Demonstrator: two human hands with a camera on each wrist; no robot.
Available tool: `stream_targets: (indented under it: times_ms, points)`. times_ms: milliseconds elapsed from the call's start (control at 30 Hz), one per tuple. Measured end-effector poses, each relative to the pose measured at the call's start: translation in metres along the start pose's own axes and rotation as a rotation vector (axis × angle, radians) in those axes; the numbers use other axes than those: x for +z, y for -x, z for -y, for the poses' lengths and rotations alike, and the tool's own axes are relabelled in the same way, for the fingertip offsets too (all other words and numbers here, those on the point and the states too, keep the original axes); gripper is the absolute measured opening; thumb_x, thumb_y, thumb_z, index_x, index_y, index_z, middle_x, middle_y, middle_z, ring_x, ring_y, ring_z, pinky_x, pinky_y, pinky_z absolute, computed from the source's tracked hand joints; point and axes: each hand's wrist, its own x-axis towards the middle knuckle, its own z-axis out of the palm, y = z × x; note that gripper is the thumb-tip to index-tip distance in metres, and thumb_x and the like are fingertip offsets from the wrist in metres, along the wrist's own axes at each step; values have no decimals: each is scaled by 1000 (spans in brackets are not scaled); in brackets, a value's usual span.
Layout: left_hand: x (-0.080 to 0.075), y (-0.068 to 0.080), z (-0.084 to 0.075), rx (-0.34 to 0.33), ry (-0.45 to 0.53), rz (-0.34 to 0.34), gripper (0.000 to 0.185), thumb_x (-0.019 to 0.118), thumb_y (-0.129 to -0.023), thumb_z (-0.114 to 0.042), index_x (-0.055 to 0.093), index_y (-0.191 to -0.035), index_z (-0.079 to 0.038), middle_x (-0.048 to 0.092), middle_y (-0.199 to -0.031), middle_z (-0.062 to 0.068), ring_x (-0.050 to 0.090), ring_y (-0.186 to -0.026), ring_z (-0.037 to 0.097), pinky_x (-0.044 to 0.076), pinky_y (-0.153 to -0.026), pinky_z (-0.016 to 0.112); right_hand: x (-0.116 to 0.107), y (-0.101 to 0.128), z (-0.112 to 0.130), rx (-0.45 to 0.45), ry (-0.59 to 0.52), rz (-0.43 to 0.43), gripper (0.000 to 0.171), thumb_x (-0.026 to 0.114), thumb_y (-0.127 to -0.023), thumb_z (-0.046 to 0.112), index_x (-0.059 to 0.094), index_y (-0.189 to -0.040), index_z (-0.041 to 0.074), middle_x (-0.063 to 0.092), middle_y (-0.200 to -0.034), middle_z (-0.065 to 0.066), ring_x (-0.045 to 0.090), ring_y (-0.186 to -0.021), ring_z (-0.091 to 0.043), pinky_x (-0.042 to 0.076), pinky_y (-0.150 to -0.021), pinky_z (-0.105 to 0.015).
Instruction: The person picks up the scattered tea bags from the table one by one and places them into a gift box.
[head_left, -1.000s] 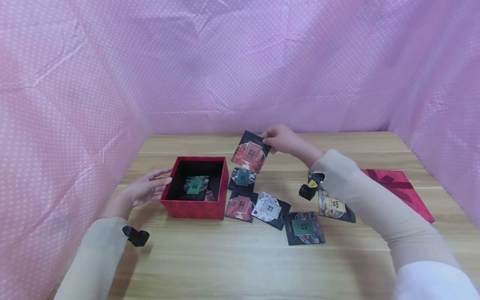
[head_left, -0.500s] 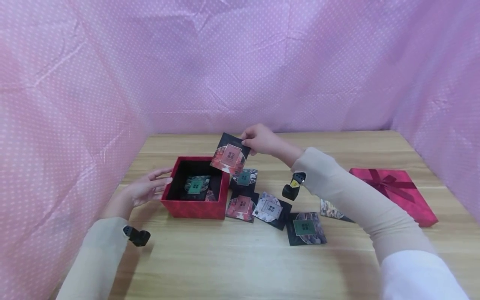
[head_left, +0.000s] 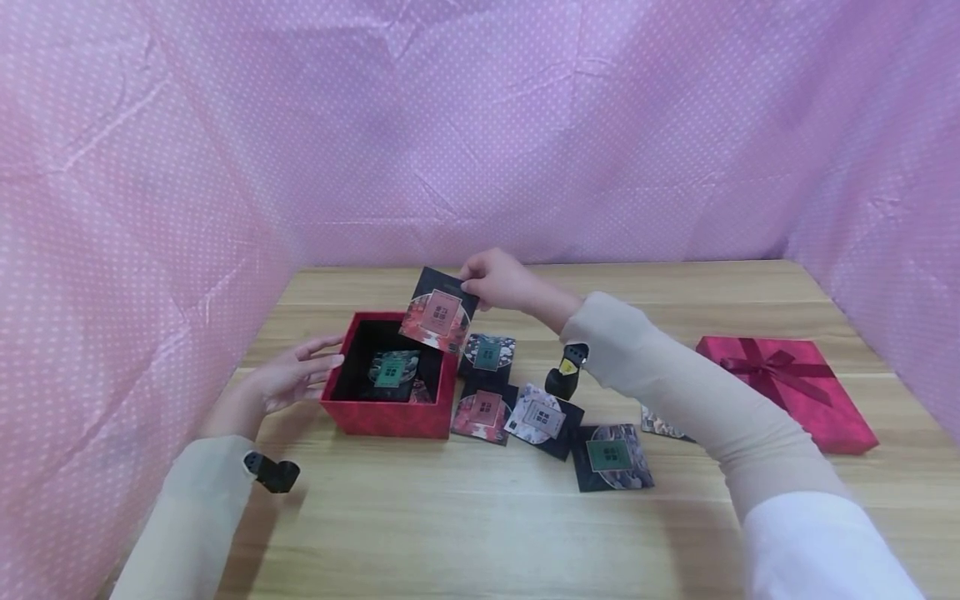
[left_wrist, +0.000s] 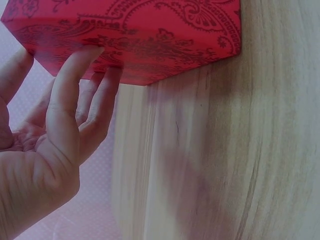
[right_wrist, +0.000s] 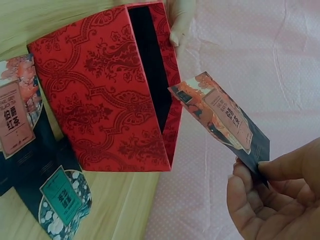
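Observation:
My right hand pinches a dark packet with a pink label by its upper corner. The packet hangs over the far right rim of a red patterned box; in the right wrist view the packet tilts with its flowery end toward the opening. With fingers extended, my left hand touches the box's left side; the left wrist view shows those fingertips against the red wall. Inside the box lies a green-labelled packet, partly covering a pinkish one.
Right of the box lie several packets: a green-labelled one, a pink-labelled one, a pale one and another green-labelled one. My right sleeve partly hides a further packet. A red lid with a bow lies far right.
My right hand has carried the pink-labelled packet leftward, from above the loose packets to over the box's right rim. More of the lid shows now. My left hand has stayed in place.

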Motion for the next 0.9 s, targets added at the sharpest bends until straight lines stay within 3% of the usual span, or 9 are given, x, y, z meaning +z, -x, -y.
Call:
stream_targets:
  times_ms: [100,233,400,667,900]
  points:
    - [1,1,0,-2,8,-6,55,52,-98,-19,25,-146,-14,65,-109,-10,62,-102,8,54,-84,31,5,-4,4,-10,19,2,16,55,-93,2,66,-101,-4,70,-93,-18,57,-57,-10,55,-60,-26]
    - [3,1,0,-4,-21,-10,67,53,-98,-21,13,-151,-8,63,-109,-10,62,-101,7,54,-84,31,13,-9,8,-15,41,6,17,54,-93,3,66,-104,-4,70,-97,-17,59,-61,-11,54,-60,-23]
    - [5,2,-3,-9,-44,-15,74,53,-98,-23,5,-152,-4,61,-110,-10,61,-101,6,54,-84,31,23,-13,10,-39,75,20,19,54,-94,4,66,-107,-3,69,-102,-16,64,-71,-21,53,-60,-22]
    - [6,3,-4,-13,-25,-28,73,54,-98,-21,6,-152,-4,63,-107,-10,62,-100,6,54,-84,31,38,-18,9,-114,230,54,22,54,-93,5,66,-111,0,68,-110,-13,61,-91,-19,50,-85,-30]
    - [6,4,-3,-15,-12,-30,73,54,-98,-21,7,-152,-5,63,-107,-11,62,-100,6,55,-83,30,52,-18,8,-151,306,76,24,50,-93,3,65,-112,-1,67,-114,-14,62,-96,-21,51,-90,-32]
